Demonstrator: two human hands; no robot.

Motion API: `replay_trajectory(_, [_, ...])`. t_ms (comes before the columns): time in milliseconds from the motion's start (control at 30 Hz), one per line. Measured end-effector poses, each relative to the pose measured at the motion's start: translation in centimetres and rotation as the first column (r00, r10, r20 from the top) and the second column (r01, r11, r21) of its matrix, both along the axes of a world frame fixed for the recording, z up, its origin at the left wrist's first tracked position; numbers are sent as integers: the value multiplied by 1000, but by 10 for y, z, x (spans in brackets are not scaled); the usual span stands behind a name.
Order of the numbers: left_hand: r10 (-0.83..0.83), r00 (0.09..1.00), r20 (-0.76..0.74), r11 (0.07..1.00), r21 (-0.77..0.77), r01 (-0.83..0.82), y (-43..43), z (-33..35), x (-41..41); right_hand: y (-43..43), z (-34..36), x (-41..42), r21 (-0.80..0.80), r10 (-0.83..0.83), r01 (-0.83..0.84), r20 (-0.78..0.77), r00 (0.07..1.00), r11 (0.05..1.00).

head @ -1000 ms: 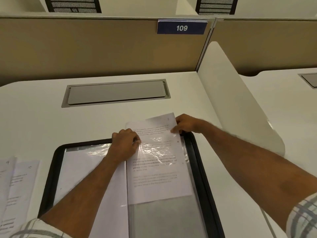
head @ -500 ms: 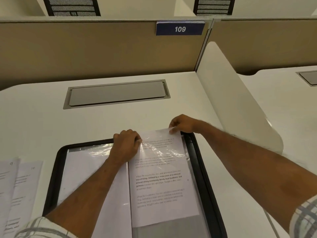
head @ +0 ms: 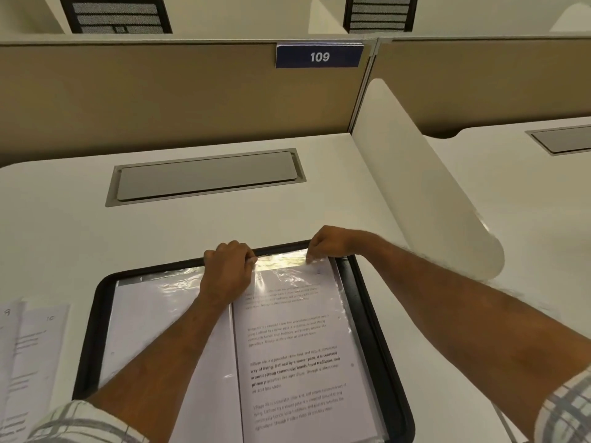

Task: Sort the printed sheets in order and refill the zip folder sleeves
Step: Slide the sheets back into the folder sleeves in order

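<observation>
In the head view, the black-rimmed zip folder [head: 92, 330] lies open at the near edge of the white worktop [head: 192, 235], within reach of both hands. The left hand [head: 228, 270] has its grip curled on the top edge of the clear plastic sleeve [head: 287, 276] beside the spine. The right hand [head: 326, 247] pinches the sleeve's far right corner, probably to steady its mouth over the white printed sheet [head: 297, 346] inside. Its bold lines include "way of living". The loose sheets [head: 35, 346] at the left edge are hand-numbered 9 and 10, and a blue plate [head: 319, 55] reads 109.
</observation>
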State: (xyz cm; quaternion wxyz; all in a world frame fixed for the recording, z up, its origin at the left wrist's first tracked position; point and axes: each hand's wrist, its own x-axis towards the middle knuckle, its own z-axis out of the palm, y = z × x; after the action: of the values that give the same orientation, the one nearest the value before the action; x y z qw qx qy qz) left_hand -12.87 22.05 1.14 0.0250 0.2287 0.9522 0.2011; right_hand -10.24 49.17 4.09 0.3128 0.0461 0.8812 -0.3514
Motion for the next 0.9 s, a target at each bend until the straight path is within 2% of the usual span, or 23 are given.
replay_trajectory(133, [2,1000,-19,1000,25,-2,-1,2,3,-3,6,13,-148,-197,186,-65,978,971])
replay_trajectory(267, [-28,999,-44,997,69,31,-9,0,14,-6,5,35,-391,-505,467,5,863,793])
replay_trajectory(500, [-182,978,-99,974,119,193,-33,-15,76,-10,1,87,-497,-712,637,52,700,589])
replay_trajectory(767, [-241,966,-95,960,122,251,-51,-25,115,-33,-2,149,-431,-754,708,90,651,560])
replay_trajectory(900, [-261,965,-16,937,237,258,-46,-17,127,-52,-1,177,-400,-754,697,25,657,594])
